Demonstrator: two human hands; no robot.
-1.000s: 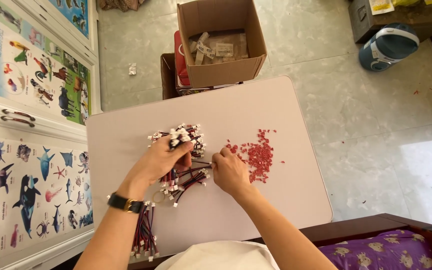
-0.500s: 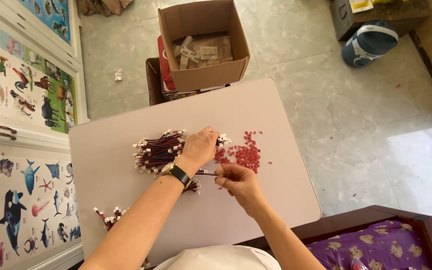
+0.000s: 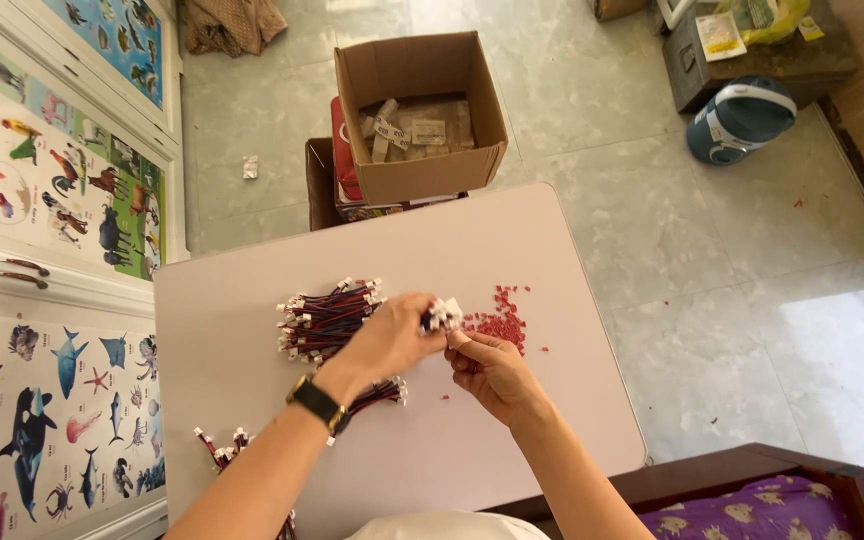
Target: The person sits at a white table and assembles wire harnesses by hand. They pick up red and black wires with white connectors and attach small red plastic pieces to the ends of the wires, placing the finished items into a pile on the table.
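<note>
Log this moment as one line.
left hand: holds red-blue wire bundle with white plug ends | right hand: fingers at plugs | small red plastic pieces: beside hands | white table

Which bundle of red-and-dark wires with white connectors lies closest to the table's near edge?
The small bundle beside the left forearm, at the table's near-left corner; the others lie mid-table.

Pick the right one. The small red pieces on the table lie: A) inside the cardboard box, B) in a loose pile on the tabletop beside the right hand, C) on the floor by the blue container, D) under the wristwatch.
B: the small red pieces lie scattered in a loose pile on the white table, just beyond the right hand, not in the cardboard box.
</note>
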